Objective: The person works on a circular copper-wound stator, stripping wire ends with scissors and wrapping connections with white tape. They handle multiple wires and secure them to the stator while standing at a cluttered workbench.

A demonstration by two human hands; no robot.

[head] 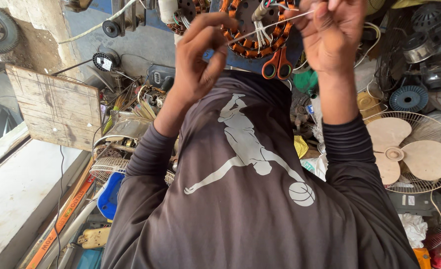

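My left hand (200,57) and my right hand (330,32) are raised in front of me, each pinching one end of a thin white thread (270,26) stretched tight between them. Just behind the thread sits a round motor stator (240,42) wound with orange copper coils, with white and coloured wire leads (263,30) bunched at its middle. Orange-handled scissors (277,65) lie just below the stator, between my two wrists. My dark long-sleeved shirt with a white figure print fills the lower frame.
A fan with beige blades and a wire guard (412,152) lies at right. A worn wooden board (56,107) leans at left above a pale slab (16,192). Motor parts, a blue plastic piece (110,197) and loose wires crowd the floor around me.
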